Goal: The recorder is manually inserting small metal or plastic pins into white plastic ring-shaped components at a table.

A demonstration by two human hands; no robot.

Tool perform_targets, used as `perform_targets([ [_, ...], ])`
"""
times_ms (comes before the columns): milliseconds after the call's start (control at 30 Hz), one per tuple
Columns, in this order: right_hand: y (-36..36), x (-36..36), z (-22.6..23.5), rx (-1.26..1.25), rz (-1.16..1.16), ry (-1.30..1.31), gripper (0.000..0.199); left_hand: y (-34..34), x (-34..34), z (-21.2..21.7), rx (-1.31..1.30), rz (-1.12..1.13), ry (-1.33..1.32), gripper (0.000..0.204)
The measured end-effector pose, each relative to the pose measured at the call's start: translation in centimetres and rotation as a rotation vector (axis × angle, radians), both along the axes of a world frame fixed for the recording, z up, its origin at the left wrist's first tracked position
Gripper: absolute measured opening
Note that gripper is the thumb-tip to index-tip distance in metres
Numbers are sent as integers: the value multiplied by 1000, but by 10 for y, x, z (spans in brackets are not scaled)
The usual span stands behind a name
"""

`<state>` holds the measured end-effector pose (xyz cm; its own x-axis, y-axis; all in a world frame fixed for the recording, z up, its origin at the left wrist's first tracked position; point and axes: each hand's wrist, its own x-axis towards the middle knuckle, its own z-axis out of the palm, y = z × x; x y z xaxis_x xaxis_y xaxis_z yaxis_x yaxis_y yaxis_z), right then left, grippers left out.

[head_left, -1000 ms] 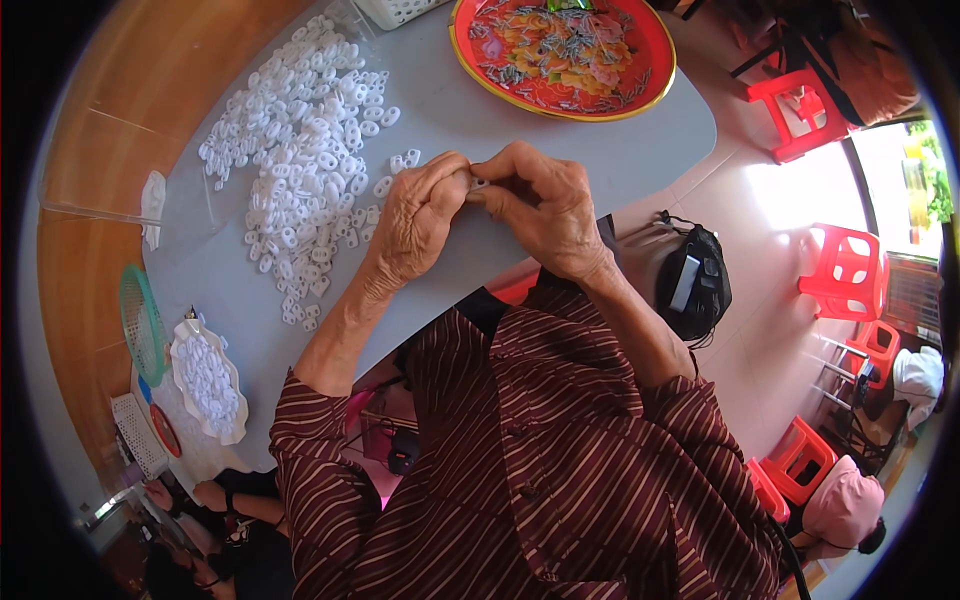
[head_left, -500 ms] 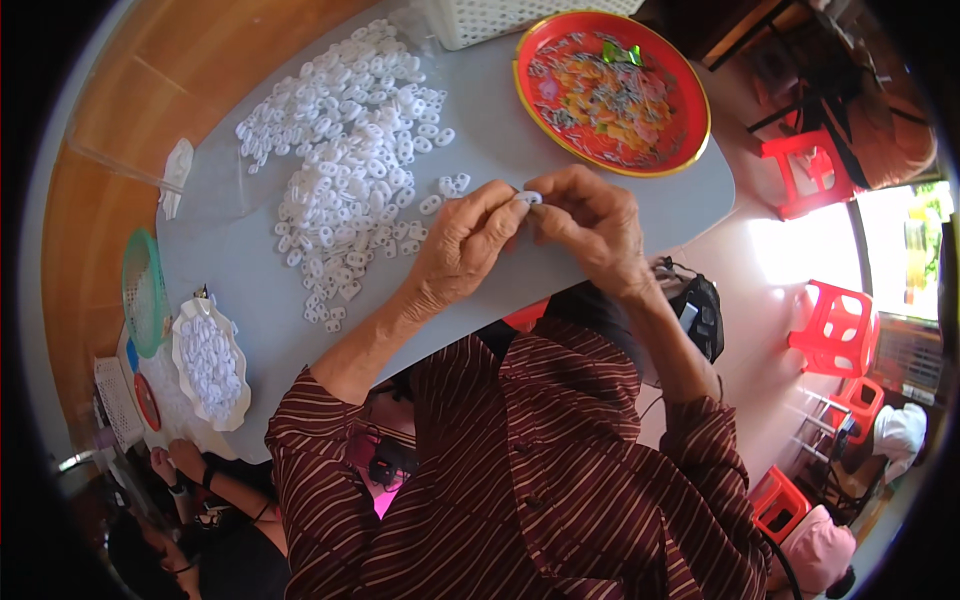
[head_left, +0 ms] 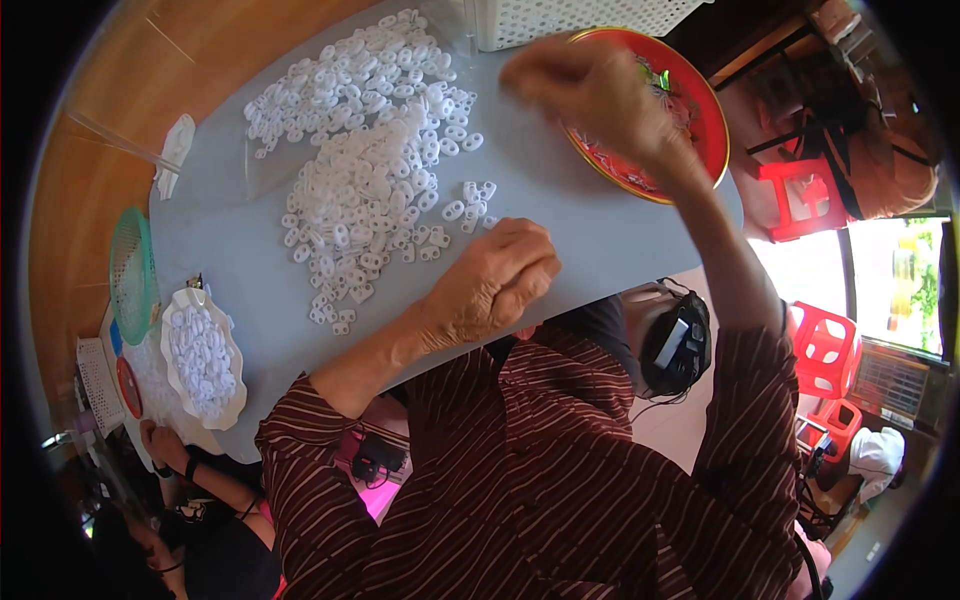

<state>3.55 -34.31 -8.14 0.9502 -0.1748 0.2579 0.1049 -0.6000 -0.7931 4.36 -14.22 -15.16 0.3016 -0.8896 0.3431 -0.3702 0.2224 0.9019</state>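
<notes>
Head view: L hand [head_left: 503, 277] nr ctr of frame, R hand [head_left: 590, 95] over L part of red tray [head_left: 712, 130], upper R.
L fingers curled in, can't tell if gripping anything; R blurred, grip can't be told. White two-hole pcs [head_left: 365, 185] heaped upper L to ctr on grey surface [head_left: 610, 235], a few loose just beside L hand; more in scalloped dish [head_left: 234, 395], L side.

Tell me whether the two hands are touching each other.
No, the right hand is out by the red tray, while the left hand is lower in the picture, plainly apart from it.
</notes>
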Motion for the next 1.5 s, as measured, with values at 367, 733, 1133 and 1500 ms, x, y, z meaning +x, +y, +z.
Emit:
perform_targets([
  [367, 38, -15, -37, -376, 237, 253, 10, -4, -4, 6, -19, -61, -99, 5],
  [733, 32, -54, -33, 202, -26, 74, 18, -1, -3, 16, 110, 219, 140, 13],
  [1133, 43, -81, -43, 580, -83, 50, 17, -10, 4, 15, 109, 290, 203, 19],
  [1500, 49, -91, -33, 416, -176, 80, 8, -9, -2, 12, 180, 290, 200, 10],
])
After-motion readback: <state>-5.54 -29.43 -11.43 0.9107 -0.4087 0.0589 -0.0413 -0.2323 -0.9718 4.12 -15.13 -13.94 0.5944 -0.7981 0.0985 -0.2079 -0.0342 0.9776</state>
